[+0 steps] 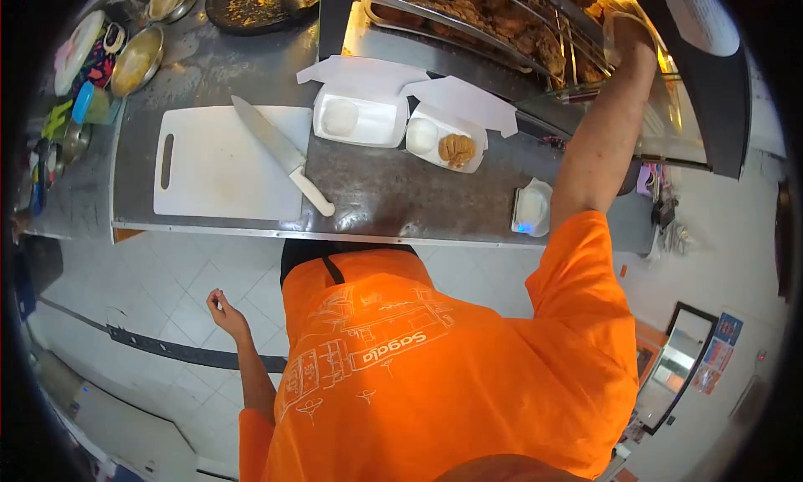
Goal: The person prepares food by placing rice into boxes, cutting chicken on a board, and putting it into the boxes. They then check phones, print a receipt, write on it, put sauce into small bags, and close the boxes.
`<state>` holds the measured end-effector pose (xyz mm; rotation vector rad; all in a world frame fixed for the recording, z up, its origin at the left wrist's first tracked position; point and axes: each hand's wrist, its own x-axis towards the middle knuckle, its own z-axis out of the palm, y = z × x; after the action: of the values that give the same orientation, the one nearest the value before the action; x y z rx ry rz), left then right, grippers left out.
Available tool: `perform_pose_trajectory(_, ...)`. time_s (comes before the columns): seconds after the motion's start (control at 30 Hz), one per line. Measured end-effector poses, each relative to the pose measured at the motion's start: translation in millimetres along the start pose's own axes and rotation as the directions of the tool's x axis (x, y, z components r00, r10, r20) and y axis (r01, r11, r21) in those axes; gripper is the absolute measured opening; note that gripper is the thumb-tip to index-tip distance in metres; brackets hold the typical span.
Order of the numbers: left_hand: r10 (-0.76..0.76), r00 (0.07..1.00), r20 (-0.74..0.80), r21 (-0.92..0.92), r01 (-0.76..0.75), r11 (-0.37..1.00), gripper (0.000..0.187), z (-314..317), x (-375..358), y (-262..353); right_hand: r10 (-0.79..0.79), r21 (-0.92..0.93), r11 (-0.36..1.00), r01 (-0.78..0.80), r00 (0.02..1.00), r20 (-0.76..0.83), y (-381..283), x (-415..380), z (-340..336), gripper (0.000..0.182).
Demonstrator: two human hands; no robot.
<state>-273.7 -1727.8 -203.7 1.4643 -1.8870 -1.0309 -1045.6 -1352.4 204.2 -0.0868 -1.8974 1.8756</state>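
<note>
My right hand point(626, 34) reaches into the lit display warmer at the upper right, with what looks like clear plastic about it. Its fingers are hard to make out. Close by, browned fried pieces point(523, 43) lie on metal trays. My left hand point(226, 313) hangs below the counter edge, empty, its fingers loosely bent and apart. On the counter, an open white food box point(360, 122) holds a round white portion point(340, 117). Beside it, a second open box point(468, 162) holds a white mound point(421, 136) and brown food pieces point(457, 151).
A knife point(272, 139) lies across the right part of a white cutting board point(226, 181), its handle over the counter. A small white-topped device point(532, 207) with a blue light sits near the counter's front edge. Bowls point(138, 61) and a dark pan point(259, 9) stand at upper left.
</note>
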Motion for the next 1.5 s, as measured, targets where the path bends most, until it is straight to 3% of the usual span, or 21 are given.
perform_pose_trajectory(0.17,-0.061,0.998,0.008,-0.077,0.061,0.995,0.026,9,-22,-15,0.098,0.123,0.988,-0.097,0.995,-0.004,2,29,2,0.019)
perform_pose_trajectory(0.5,-0.080,0.997,0.002,-0.127,0.080,0.989,0.027,14,-22,4,0.135,0.417,0.901,-0.120,0.991,-0.006,-10,13,15,0.031)
perform_pose_trajectory(0.6,-0.059,0.998,-0.019,-0.080,0.058,0.995,0.027,5,-19,13,0.148,0.534,0.828,-0.174,0.985,0.090,-15,-26,8,0.035)
perform_pose_trajectory(0.7,-0.075,0.996,-0.057,-0.088,0.070,0.994,0.027,-4,-9,20,0.167,0.595,0.740,-0.312,0.943,0.287,-27,-117,-5,0.039)
perform_pose_trajectory(0.8,-0.082,0.993,-0.088,-0.096,0.073,0.993,0.027,-15,5,24,0.182,0.524,0.707,-0.475,0.838,0.514,-16,-236,-10,0.042)
perform_pose_trajectory(0.83,-0.052,0.993,-0.107,-0.072,0.045,0.996,0.028,-19,13,18,0.247,0.422,0.714,-0.558,0.765,0.595,-4,-275,-7,0.042)
perform_pose_trajectory(0.87,-0.023,0.991,-0.128,-0.041,0.018,0.999,0.028,-27,22,15,0.313,0.311,0.709,-0.633,0.677,0.666,14,-309,-1,0.041)
perform_pose_trajectory(0.9,-0.062,0.989,-0.133,-0.061,0.054,0.997,0.027,-32,33,23,0.257,0.177,0.642,-0.746,0.427,0.867,43,-336,9,0.038)
perform_pose_trajectory(0.93,-0.022,0.990,-0.140,-0.072,0.012,0.997,0.026,-34,47,21,0.505,0.085,0.612,-0.786,0.472,0.723,47,-388,35,0.037)
perform_pose_trajectory(1.0,0.011,0.993,-0.118,-0.074,-0.019,0.997,0.024,-41,77,32,0.507,-0.139,0.557,-0.819,0.203,0.838,96,-451,80,0.026)
perform_pose_trajectory(1.07,0.043,0.996,-0.076,-0.044,-0.046,0.998,0.023,-43,115,46,0.410,-0.340,0.836,-0.431,0.080,0.908,162,-501,134,0.022)
perform_pose_trajectory(1.17,0.031,0.999,0.025,-0.081,-0.028,0.996,0.025,-50,168,68,0.526,-0.554,0.751,-0.358,-0.182,0.831,218,-561,200,0.023)
perform_pose_trajectory(1.2,0.008,0.998,0.069,-0.109,-0.001,0.994,0.026,-57,185,80,0.489,-0.474,0.872,0.124,-0.163,0.857,218,-573,218,0.024)
perform_pose_trajectory(1.23,0.027,0.996,0.087,-0.052,-0.023,0.998,0.026,-63,202,86,0.447,-0.282,0.765,0.579,-0.162,0.880,217,-583,236,0.024)
perform_pose_trajectory(1.27,0.058,0.995,0.083,-0.056,-0.053,0.997,0.024,-70,219,84,0.412,-0.033,0.454,0.890,-0.177,0.894,216,-590,252,0.025)
perform_pose_trajectory(1.3,0.087,0.993,0.083,-0.064,-0.082,0.995,0.023,-75,232,82,0.240,-0.249,0.636,0.731,0.119,0.963,192,-588,247,0.024)
perform_pose_trajectory(1.37,0.130,0.987,0.095,-0.066,-0.124,0.990,0.022,-80,257,78,0.196,-0.374,0.448,0.812,0.319,0.927,157,-580,232,0.035)
perform_pose_trajectory(1.43,0.152,0.981,0.119,-0.044,-0.148,0.988,0.025,-86,277,71,0.443,-0.592,0.264,0.761,0.449,0.776,149,-570,194,0.046)
perform_pose_trajectory(1.5,0.195,0.966,0.167,-0.075,-0.185,0.980,0.023,-71,298,65,0.696,-0.738,0.087,0.669,0.490,0.526,158,-571,153,0.050)
